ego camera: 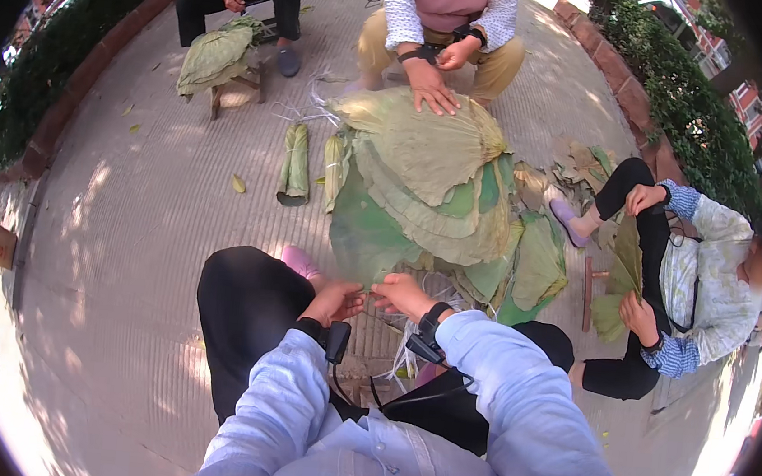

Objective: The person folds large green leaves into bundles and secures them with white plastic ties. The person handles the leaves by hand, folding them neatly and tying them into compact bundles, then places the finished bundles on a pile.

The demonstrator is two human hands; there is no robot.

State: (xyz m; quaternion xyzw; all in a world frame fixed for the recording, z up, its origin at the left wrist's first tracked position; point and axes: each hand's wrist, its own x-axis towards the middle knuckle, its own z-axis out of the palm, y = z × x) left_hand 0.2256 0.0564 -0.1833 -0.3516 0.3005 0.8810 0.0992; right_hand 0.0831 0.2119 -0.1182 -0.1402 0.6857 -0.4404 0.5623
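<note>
Before me a broad pile of dried lotus leaves (pixel 423 146), folded like fans, lies on a low support that I cannot make out. A thin green leaf (pixel 372 227) hangs from its near left side, partly blurred, and narrows toward my fingers. My left hand (pixel 340 300) pinches the near tip of this leaf with bent fingers. Close beside it, my right hand (pixel 404 296) pinches the same tip between thumb and fingers. Across the pile, another person's hand (pixel 433 87) rests flat on the top leaf.
Two rolled leaf bundles (pixel 295 162) (pixel 332 172) lie left of the pile. White plastic strips (pixel 407 349) trail beneath my right wrist. At right a seated person holds a folded leaf (pixel 627 259). Farther left, more leaves (pixel 216 60) cover a wooden stool (pixel 215 101) near another seated person.
</note>
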